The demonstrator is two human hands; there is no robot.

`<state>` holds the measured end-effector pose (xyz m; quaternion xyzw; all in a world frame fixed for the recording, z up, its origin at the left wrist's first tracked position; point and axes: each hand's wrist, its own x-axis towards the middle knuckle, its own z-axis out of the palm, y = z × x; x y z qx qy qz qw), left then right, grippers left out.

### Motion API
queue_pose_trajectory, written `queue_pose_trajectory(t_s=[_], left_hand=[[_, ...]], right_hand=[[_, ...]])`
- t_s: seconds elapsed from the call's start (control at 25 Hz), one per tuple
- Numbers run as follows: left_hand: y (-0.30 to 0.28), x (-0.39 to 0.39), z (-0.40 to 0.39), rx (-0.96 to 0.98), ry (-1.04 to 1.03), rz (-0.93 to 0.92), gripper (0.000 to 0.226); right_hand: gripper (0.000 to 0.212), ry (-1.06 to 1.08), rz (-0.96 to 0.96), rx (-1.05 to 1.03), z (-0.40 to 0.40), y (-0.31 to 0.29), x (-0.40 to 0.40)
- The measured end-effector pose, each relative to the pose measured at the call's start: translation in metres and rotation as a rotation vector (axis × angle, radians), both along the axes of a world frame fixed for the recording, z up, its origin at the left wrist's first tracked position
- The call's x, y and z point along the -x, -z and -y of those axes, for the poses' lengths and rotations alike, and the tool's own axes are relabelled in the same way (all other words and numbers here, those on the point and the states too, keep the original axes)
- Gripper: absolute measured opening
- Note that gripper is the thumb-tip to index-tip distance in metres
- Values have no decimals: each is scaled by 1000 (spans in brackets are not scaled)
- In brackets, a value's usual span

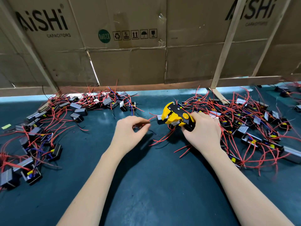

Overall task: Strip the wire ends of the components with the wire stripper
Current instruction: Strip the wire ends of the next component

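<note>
— Where is the stripper?
— In the right hand (203, 129), on the table (146, 185): the stripper (176, 116) lies right of centre, head toward the left hand (130, 129).
— And the components?
— One pile (48, 128) left, another pile (252, 124) right, the hands between.
— Behind?
— A cardboard wall (130, 54) along the far edge, on a wooden frame (228, 41).
</note>
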<state>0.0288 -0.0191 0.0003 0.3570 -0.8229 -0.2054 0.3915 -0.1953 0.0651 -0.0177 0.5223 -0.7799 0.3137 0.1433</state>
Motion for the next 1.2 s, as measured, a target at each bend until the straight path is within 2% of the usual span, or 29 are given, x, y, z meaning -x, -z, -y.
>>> queue_pose_trajectory(t_s=[0.12,0.2,0.32,0.4,0.44,0.56,0.76,1.0,1.12,1.2], left_hand=[[-1,4,-8,-208,168,-8,20],[-2,2,-9,-216,200,7,26],[-6,-3,-5,-311,274,-41,11],[-7,-6,-1,-387,283,-123,13],[-4,-7,3,-339,226,-119,15],[7,-6,11,-35,-50,66,22],[12,-10,19,-104,-154,146,12],[5,-23,24,-91,-272,262,16],[2,-21,22,92,-155,364,15],[2,-15,18,119,1,315,9]], right_hand=[[24,-5,-11,4,0,0,0],[25,-7,-30,6,1,1,-1],[24,-10,-38,10,1,1,0],[24,-8,-32,6,1,1,0],[24,-8,-28,11,1,1,0],[23,-13,-24,34,0,1,-1],[23,-27,-25,77,0,0,-1],[26,-23,-100,288,-1,-4,-2],[28,-51,-157,357,0,-4,0],[29,-69,-167,371,1,-3,-2]])
